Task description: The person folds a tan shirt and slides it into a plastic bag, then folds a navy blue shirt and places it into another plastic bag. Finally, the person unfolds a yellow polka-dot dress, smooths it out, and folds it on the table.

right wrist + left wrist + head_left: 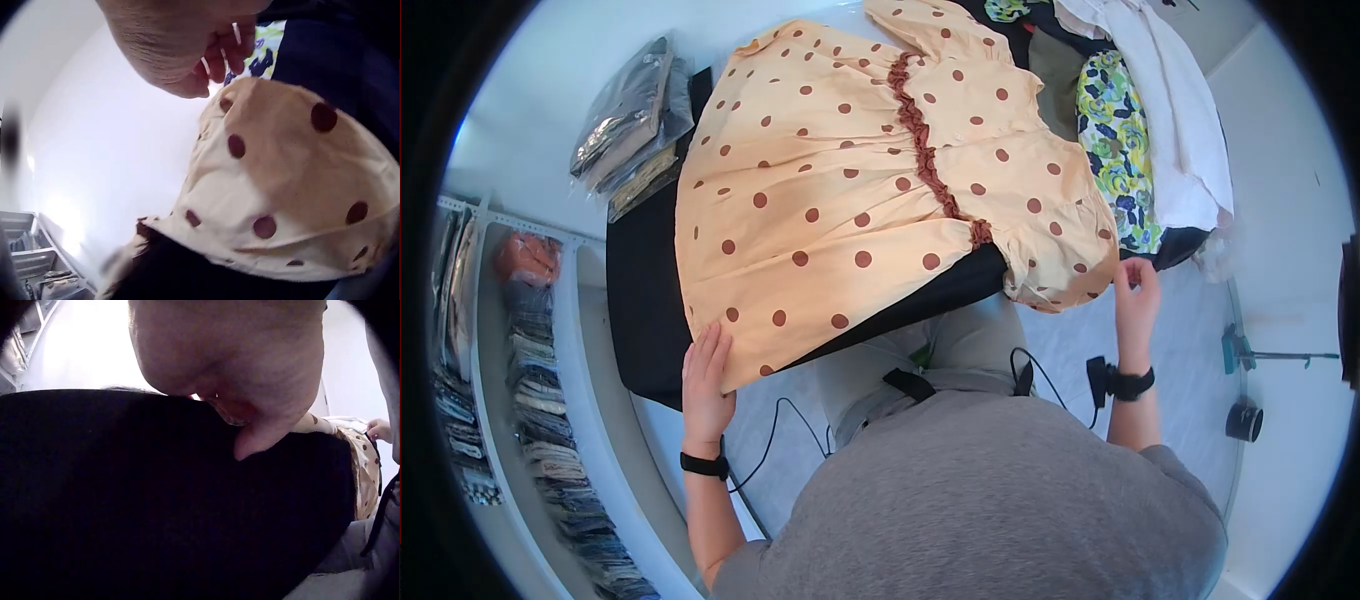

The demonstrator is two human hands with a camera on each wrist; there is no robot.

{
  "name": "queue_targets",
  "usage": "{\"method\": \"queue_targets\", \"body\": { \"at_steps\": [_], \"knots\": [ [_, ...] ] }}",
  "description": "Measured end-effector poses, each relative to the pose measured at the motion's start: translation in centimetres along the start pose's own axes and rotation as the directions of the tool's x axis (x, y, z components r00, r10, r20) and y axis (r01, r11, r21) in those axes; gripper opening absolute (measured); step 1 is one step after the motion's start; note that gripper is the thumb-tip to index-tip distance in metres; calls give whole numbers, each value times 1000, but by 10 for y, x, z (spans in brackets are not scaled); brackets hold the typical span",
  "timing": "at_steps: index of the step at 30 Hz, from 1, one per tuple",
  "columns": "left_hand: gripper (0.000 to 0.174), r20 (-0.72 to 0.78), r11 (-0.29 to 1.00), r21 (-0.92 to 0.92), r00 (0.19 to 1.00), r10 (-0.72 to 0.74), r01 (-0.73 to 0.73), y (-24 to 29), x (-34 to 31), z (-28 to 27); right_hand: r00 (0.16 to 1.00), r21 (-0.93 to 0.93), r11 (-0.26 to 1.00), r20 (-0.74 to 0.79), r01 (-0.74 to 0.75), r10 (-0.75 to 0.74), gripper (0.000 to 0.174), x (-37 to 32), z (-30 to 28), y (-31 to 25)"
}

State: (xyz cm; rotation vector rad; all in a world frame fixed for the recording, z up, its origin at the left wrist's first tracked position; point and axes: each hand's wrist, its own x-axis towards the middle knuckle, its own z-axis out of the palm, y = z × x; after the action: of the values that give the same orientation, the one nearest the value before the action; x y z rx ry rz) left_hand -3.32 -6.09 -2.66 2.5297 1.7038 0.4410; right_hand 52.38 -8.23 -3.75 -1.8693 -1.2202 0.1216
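A cream dress [830, 160] with brown dots and a ruffled brown waist band [920, 140] lies spread on a black-covered table [640, 330]. My left hand [708, 385] rests with nearly straight fingers on the dress's lower left corner; in the left wrist view that hand [244, 356] has its thumb pointing down against the black cover [125, 487], its other fingers mostly hidden. At the sleeve's outer edge is my right hand [1138, 300], fingers bent. In the right wrist view, the right hand's bent fingers [215, 59] are just above the dotted sleeve [281, 169]; whether they pinch it is unclear.
Clear-bagged folded garments [625, 120] lie at the table's back left. Patterned green-blue cloth [1112, 150] and a white garment [1175, 130] lie to the right. Shelves of folded clothes [545, 400] stand at the left. A black cable [775, 425] hangs near the body.
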Motion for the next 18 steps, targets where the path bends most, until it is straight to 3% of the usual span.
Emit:
{"method": "queue_targets", "body": {
  "at_steps": [1, 3, 6, 8, 11, 14, 15, 17, 18],
  "knots": [
    [55, 29, 1000, 7, 1000, 5, -5, -1, -1, -2, 987, -50, 986, -22, 159, -161, 12, -7, 2, -6],
    [54, 34, 1000, 21, 999, 15, -16, -7, -1, -5, 929, 18, 931, 62, 365, -366, 21, -17, 16, -48],
    [52, 12, 998, -18, 998, 58, -58, -18, 1, -9, 713, 146, 750, 237, 646, -660, 33, -15, 51, -90],
    [46, -74, 988, -123, 993, 88, -97, -25, 6, -8, 569, 215, 644, 323, 735, -757, 38, -7, 77, -107],
    [44, -109, 987, -153, 993, 35, -52, -20, 10, -12, 523, 271, 660, 434, 701, -734, 39, -2, 106, -117],
    [41, -137, 979, -191, 990, 38, -64, -25, 12, -11, 491, 364, 647, 435, 671, -755, 35, 7, 104, -114],
    [41, -140, 977, -202, 989, 48, -76, -26, 13, -10, 497, 349, 651, 438, 674, -749, 35, 9, 95, -110],
    [38, -159, 975, -213, 987, 29, -63, -26, 14, -8, 784, 327, 854, 355, 405, -508, 26, 13, 62, -90],
    [34, -183, 971, -233, 983, 5, -48, -25, 14, -6, 914, 220, 947, 280, 235, -292, 22, 14, 46, -72]
  ]
}}
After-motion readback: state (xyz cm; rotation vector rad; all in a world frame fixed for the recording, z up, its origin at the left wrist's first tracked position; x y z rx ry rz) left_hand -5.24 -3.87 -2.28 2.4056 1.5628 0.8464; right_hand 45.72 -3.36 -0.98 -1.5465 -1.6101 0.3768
